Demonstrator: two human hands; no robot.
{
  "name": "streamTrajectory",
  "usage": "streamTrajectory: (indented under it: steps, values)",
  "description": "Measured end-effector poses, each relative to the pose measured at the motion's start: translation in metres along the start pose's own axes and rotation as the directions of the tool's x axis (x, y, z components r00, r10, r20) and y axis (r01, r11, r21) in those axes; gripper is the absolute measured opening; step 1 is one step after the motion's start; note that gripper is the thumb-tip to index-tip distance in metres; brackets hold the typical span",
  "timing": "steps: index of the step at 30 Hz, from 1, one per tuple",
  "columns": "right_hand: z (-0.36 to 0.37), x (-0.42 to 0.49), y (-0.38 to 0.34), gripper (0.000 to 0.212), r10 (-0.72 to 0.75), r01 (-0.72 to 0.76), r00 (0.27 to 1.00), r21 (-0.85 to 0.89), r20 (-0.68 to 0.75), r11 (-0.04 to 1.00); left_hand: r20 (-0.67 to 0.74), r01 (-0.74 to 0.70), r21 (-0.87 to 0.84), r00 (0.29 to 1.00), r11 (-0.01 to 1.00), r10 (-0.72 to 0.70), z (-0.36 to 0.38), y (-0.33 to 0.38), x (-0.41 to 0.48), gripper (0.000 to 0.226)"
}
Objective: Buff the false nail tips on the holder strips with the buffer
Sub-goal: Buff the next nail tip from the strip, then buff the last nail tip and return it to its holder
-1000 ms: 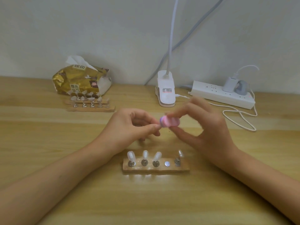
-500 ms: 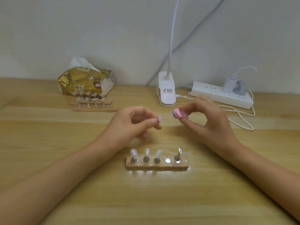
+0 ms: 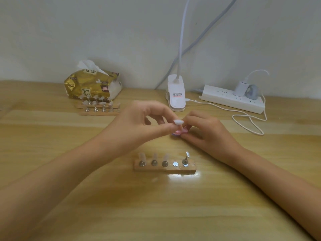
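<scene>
I see the left hand [image 3: 139, 126] above the middle of the desk [image 3: 52, 171]; its thumb and forefinger pinch the small stem of one nail tip [image 3: 178, 121], and the white tip faces up. The right hand [image 3: 208, 134] is just beside it, lower and close to the desk top; its curled fingers hold the pink buffer [image 3: 180, 131], which lies right under the tip. Whether the two touch I cannot tell, the picture is blurred there. Toward the near edge, in front of both hands, lies a wooden holder strip [image 3: 165, 168]; it carries three nail tips on stands, then one bare metal disc, then one tilted stand with a small shiny top. Near the far edge on the left lie two more strips [image 3: 97, 113] with tips, just before a golden tissue pack [image 3: 90, 86]; a white lamp clip [image 3: 176, 98] and a power strip [image 3: 231, 100] stand along the far edge, more to the right.
</scene>
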State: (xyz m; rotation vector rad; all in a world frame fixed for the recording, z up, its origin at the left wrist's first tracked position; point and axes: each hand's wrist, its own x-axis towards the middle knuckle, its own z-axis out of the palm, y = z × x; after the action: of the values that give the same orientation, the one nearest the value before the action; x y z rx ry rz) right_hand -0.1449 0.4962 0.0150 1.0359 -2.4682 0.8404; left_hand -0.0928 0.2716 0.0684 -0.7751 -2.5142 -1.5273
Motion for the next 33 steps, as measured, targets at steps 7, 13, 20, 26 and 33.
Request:
streamTrajectory:
  steps: [7,13,20,26,33]
  values:
    - [0.0,0.0,0.001,0.012,0.016,-0.016,0.999,-0.002,0.03,1.0,0.058,-0.207,0.355,0.978,0.912,0.2,0.021,0.0,-0.029,0.017]
    - [0.0,0.0,0.002,0.01,0.0,0.001,0.999,-0.032,0.04,0.999,0.109,-0.032,0.258,0.994,0.966,0.004,0.03,-0.006,-0.028,0.038]
    - [0.002,0.001,0.004,0.014,0.005,-0.005,0.999,-0.026,0.034,1.0,0.118,0.043,0.298,0.99,0.954,-0.082,0.033,-0.007,-0.024,0.027]
    - [0.003,0.001,0.005,0.016,0.003,-0.001,0.999,-0.045,0.046,0.999,0.052,0.003,0.409,0.998,0.913,-0.027,0.041,-0.008,-0.018,0.017]
    - [0.002,0.001,0.002,0.015,0.017,-0.015,0.998,-0.035,0.053,0.999,0.056,-0.229,0.634,0.966,0.739,0.252,0.046,-0.002,-0.027,0.004]
